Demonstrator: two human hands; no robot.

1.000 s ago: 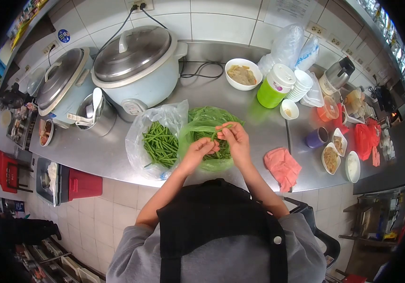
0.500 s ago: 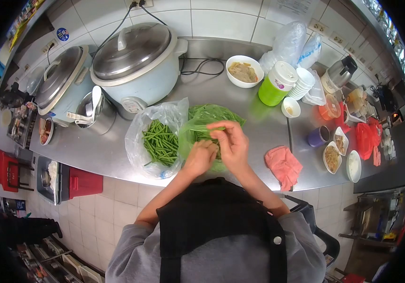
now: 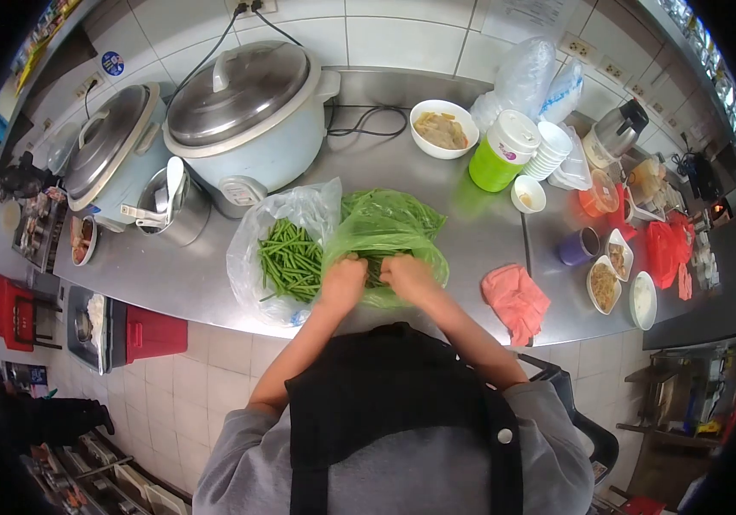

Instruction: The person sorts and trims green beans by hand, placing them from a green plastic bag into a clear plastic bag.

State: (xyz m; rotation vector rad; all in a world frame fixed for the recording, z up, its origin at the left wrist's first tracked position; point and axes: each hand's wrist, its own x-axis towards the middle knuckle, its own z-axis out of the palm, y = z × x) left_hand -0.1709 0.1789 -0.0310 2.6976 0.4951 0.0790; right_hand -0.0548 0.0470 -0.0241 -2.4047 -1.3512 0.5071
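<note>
A green plastic bag (image 3: 385, 221) lies on the steel counter with whole green beans (image 3: 377, 264) showing through its mouth. My left hand (image 3: 345, 279) is closed on the left side of the bag's opening. At the right side of the same opening, my right hand (image 3: 408, 276) is curled shut on the plastic. The fingertips of both hands are partly hidden. Just left of my left hand, a clear plastic bag (image 3: 246, 249) stands open, holding a heap of cut green bean pieces (image 3: 289, 262).
Two large rice cookers (image 3: 244, 129) stand at the back left, beside a steel pot (image 3: 181, 215) with utensils. A white bowl of food (image 3: 443, 148) and a green jug (image 3: 497, 163) are behind. To the right lie a pink cloth (image 3: 515, 302) and a purple cup (image 3: 580, 247).
My right hand has come down from above the bag to the right side of its opening. My left hand has shifted slightly left, and the bag's mouth is spread wider.
</note>
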